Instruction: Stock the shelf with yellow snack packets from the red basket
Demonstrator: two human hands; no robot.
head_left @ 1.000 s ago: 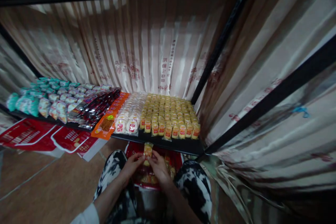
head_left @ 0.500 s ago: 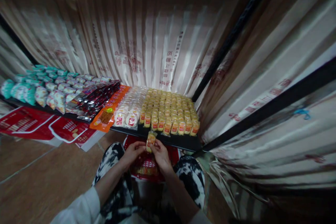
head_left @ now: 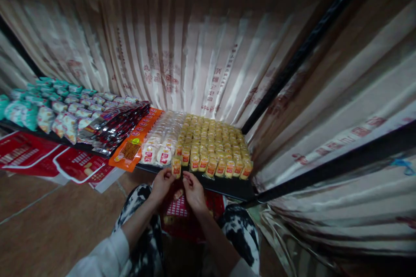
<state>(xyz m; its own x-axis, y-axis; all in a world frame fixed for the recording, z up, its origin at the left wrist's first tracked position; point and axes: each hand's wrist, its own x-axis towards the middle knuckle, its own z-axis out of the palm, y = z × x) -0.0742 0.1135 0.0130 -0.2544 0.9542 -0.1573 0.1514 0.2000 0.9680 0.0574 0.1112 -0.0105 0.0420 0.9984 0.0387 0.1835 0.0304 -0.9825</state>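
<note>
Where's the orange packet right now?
Head view, left of centre: the orange packet lies on the black shelf, between the dark shiny packets and the white round packs.

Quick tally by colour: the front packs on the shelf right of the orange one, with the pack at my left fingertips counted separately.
White packs, front: 2
Yellow packs, front of the block: 9
Single yellow pack at the left hand: 1
Total: 12
</note>
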